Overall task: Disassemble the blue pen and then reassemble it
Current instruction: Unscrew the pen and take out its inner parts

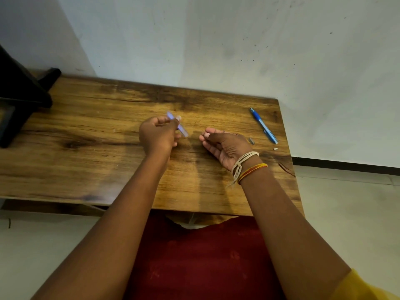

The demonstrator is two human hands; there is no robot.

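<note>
My left hand [159, 135] grips a pale blue pen barrel [184, 132], blurred, slanting from upper left to lower right over the middle of the wooden table [97, 152]. My right hand [225, 146] hovers a little to the right of it, palm turned up and fingers loosely curled; whether it holds a small part I cannot tell. A second blue pen [263, 125] lies whole near the table's right edge. Close to it lie a small grey part [251, 140] and a tiny white part [275, 148].
A black stand [19, 98] occupies the table's far left corner. A grey wall runs behind the table. The right edge of the table sits just past the blue pen, with pale floor beyond. Red cloth covers my lap below the front edge.
</note>
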